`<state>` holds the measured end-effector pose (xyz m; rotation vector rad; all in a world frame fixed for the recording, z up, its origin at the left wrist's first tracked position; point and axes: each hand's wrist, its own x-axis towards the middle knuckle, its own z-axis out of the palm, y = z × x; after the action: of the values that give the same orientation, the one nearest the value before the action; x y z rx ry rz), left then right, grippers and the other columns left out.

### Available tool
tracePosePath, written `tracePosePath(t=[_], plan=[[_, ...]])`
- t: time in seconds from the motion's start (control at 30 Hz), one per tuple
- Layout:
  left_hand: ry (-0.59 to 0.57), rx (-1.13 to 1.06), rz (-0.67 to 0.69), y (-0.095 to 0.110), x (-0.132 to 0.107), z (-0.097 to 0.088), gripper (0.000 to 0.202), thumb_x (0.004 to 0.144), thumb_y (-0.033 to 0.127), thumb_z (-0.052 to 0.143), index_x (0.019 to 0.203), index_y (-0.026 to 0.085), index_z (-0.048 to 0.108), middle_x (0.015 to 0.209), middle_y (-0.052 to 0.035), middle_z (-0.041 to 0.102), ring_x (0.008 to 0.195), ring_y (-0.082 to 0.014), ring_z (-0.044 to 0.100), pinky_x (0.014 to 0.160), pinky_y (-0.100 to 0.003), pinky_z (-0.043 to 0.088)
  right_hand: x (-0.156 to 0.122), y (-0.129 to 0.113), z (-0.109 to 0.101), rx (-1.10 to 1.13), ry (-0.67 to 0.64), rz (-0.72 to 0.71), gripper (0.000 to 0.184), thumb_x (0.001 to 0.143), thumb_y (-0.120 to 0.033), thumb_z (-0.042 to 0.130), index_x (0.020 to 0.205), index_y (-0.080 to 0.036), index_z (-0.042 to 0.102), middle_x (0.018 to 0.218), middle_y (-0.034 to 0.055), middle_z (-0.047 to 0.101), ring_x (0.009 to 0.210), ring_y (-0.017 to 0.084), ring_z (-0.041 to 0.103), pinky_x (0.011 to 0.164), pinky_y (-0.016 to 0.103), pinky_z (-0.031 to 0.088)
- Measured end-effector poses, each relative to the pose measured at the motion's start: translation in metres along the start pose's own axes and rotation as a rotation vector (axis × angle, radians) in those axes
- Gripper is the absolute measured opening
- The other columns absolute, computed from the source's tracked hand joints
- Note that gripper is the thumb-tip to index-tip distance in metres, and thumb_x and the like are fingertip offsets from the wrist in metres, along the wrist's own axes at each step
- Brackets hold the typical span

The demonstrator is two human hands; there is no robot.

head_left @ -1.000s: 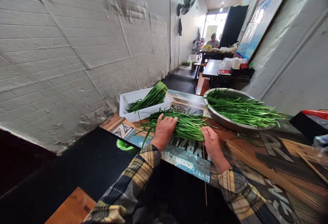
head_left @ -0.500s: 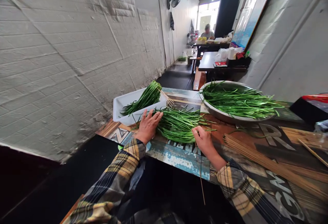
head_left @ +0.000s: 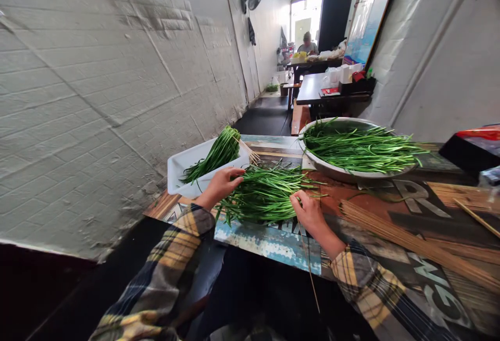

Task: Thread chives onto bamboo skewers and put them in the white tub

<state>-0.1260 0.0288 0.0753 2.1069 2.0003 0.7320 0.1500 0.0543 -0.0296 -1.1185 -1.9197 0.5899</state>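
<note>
Pinching a thin wooden skewer (head_left: 312, 284) that slants down past the tabletop (head_left: 260, 244) edge, the right hand (head_left: 311, 216) is at the right end of a loose pile of garlic chives (head_left: 265, 195). The left hand (head_left: 223, 185), fingers bent and loosely parted, is at the pile's upper left; whether it touches the stalks is unclear. Behind it, a white tray (head_left: 177, 166) holds a chive bundle (head_left: 214, 156). More chives (head_left: 363, 151) fill a metal bowl (head_left: 346, 174), near loose skewers (head_left: 410, 242).
</note>
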Motion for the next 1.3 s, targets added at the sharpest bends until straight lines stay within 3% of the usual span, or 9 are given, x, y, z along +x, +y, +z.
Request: tracePosePath(t=[0.13, 0.27, 0.5, 0.63, 0.73, 0.97, 1.13, 1.3], plan=[[-0.015, 0.185, 0.065, 0.029, 0.025, 0.040, 0.026, 0.086, 0.022, 0.054, 0.107, 0.019, 0.070, 0.106, -0.0067, 0.071, 0.095, -0.0181, 0.064, 0.086, -0.029, 0.048, 0.000, -0.001, 0.000, 0.033, -0.013, -0.019, 0.032, 0.092, -0.038, 0.038, 0.082, -0.020, 0.061, 0.069, 0.0039, 0.066, 0.064, 0.019, 0.061, 0.061, 0.027, 0.039], [0.007, 0.285, 0.037, 0.042, 0.042, 0.069, 0.023, 0.085, 0.020, 0.054, 0.100, 0.018, 0.072, 0.103, -0.0106, 0.069, 0.096, -0.0232, 0.062, 0.084, -0.036, 0.045, 0.001, -0.002, 0.001, 0.065, -0.069, -0.052, 0.031, 0.093, -0.039, 0.037, 0.084, -0.020, 0.061, 0.067, 0.0019, 0.065, 0.064, 0.018, 0.061, 0.060, 0.026, 0.040], [0.071, 0.278, -0.008, 0.037, 0.047, 0.079, 0.018, 0.082, 0.017, 0.054, 0.078, 0.018, 0.072, 0.087, -0.0106, 0.067, 0.092, -0.0256, 0.061, 0.082, -0.038, 0.041, 0.011, 0.003, 0.001, 0.106, -0.091, -0.040, 0.027, 0.094, -0.036, 0.038, 0.087, -0.022, 0.060, 0.077, 0.0038, 0.069, 0.072, 0.020, 0.064, 0.065, 0.028, 0.044], [0.148, 0.176, -0.010, 0.042, 0.037, 0.074, 0.017, 0.084, 0.018, 0.053, 0.082, 0.018, 0.070, 0.094, -0.0092, 0.068, 0.097, -0.0241, 0.060, 0.084, -0.037, 0.042, 0.018, 0.009, -0.001, 0.130, -0.071, -0.021, 0.024, 0.094, -0.034, 0.038, 0.090, -0.022, 0.059, 0.094, 0.0075, 0.072, 0.087, 0.020, 0.066, 0.077, 0.030, 0.046], [0.185, 0.064, 0.018, 0.053, 0.024, 0.075, 0.013, 0.083, 0.017, 0.054, 0.082, 0.018, 0.067, 0.094, -0.0062, 0.069, 0.096, -0.0197, 0.061, 0.086, -0.032, 0.045, 0.017, 0.007, -0.005, 0.137, -0.068, -0.015, 0.024, 0.093, -0.033, 0.039, 0.089, -0.021, 0.059, 0.092, 0.0077, 0.072, 0.087, 0.021, 0.066, 0.078, 0.031, 0.046], [0.141, -0.444, -0.027, 0.080, -0.005, 0.103, 0.008, 0.078, 0.015, 0.055, 0.081, 0.015, 0.062, 0.072, 0.0003, 0.065, 0.064, -0.0114, 0.059, 0.062, -0.022, 0.047, 0.007, -0.008, -0.015, 0.128, -0.048, -0.048, 0.028, 0.094, -0.037, 0.041, 0.088, -0.021, 0.063, 0.079, 0.0040, 0.069, 0.073, 0.019, 0.065, 0.068, 0.027, 0.045], [0.105, -0.684, -0.087, 0.085, -0.014, 0.116, 0.019, 0.080, 0.021, 0.057, 0.093, 0.015, 0.069, 0.085, -0.0039, 0.071, 0.077, -0.0146, 0.063, 0.072, -0.025, 0.050, 0.006, -0.009, -0.016, 0.178, -0.039, -0.054, 0.027, 0.093, -0.036, 0.043, 0.089, -0.022, 0.066, 0.083, 0.0038, 0.071, 0.078, 0.020, 0.066, 0.072, 0.028, 0.047], [0.127, -0.731, -0.096, 0.085, -0.019, 0.123, 0.019, 0.083, 0.028, 0.060, 0.087, 0.015, 0.072, 0.087, -0.0059, 0.073, 0.082, -0.0170, 0.065, 0.077, -0.027, 0.051, 0.004, -0.007, -0.016, 0.179, -0.055, -0.028, 0.027, 0.092, -0.035, 0.044, 0.093, -0.021, 0.067, 0.090, 0.0054, 0.073, 0.085, 0.021, 0.067, 0.077, 0.029, 0.047]])
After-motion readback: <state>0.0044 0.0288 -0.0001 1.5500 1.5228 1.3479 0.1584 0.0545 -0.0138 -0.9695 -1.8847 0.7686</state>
